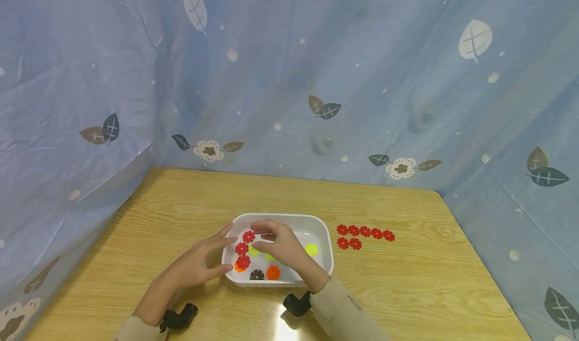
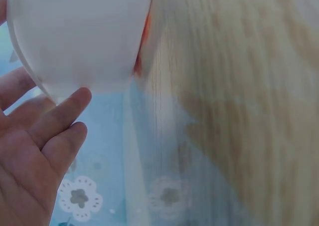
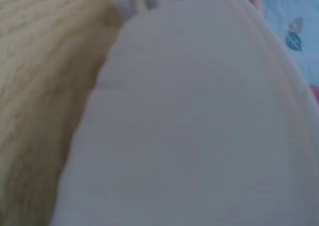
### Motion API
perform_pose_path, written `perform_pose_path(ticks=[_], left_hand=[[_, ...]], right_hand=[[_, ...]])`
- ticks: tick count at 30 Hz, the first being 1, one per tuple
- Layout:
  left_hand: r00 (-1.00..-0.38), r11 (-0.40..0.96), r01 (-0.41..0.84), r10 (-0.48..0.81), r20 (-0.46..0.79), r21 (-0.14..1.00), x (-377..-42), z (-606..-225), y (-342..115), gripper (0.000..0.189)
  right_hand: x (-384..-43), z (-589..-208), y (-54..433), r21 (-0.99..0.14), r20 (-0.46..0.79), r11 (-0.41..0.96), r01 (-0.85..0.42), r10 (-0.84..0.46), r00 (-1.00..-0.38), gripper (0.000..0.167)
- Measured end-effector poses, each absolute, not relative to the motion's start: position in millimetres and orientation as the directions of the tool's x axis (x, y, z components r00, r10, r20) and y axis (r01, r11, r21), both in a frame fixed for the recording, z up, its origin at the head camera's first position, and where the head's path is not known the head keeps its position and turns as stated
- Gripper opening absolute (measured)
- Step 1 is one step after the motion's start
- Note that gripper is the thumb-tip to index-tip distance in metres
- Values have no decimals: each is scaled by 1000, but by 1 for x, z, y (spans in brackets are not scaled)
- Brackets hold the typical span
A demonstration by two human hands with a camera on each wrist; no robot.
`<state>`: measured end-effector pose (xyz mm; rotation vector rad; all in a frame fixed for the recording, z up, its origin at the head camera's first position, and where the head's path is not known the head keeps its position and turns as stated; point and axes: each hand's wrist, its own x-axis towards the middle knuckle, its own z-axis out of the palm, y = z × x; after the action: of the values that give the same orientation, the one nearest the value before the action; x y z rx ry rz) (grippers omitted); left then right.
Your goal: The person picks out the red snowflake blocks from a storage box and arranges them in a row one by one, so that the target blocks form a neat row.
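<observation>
A white plastic tray (image 1: pixel 283 216) holds notched, snowflake-shaped discs: several red ones (image 1: pixel 242 249) on its left, orange (image 1: pixel 273 272) and dark (image 1: pixel 257 275) ones along the front, and yellow ones (image 1: pixel 311 249) in the middle and right. My left hand (image 1: pixel 194 263) is at the tray's left end with its fingers spread; in the left wrist view its fingers lie beside the tray wall (image 2: pixel 79 41). Over the tray's interior hovers my right hand (image 1: pixel 285 245), thumb and fingers apart, with no disc visible between them. The right wrist view is mostly filled by the tray's outer wall (image 3: pixel 184 111).
To the right of the tray, red discs lie on the wooden table (image 1: pixel 420 275) in two rows, a longer back row (image 1: pixel 365 231) and a front row of two (image 1: pixel 355 244). A blue patterned curtain (image 1: pixel 280 80) hangs behind and at both sides.
</observation>
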<state>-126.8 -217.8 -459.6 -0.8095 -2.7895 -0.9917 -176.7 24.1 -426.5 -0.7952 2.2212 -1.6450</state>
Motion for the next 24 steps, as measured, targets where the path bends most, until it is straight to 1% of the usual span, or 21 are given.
perform_pose_path(ticks=[7, 12, 16, 21, 24], left_hand=[[-850, 637, 516, 466, 247, 573, -128, -460, -218, 57], [-847, 634, 519, 470, 247, 573, -127, -461, -216, 58], [-852, 629, 508, 467, 236, 588, -127, -461, -217, 58], [-851, 630, 512, 466, 243, 584, -128, -463, -218, 57], [-850, 628, 515, 462, 253, 583, -127, -463, -218, 57]], right_hand=[[-183, -437, 7, -920, -10, 313, -235, -618, -786, 37], [-186, -447, 2, -879, -81, 410, -244, -632, -771, 34], [-186, -456, 0, -842, -119, 470, -265, -640, -759, 31], [-185, -460, -4, -814, -152, 511, -276, -646, -748, 30], [-183, -461, -7, -790, -152, 535, -299, -643, -751, 31]])
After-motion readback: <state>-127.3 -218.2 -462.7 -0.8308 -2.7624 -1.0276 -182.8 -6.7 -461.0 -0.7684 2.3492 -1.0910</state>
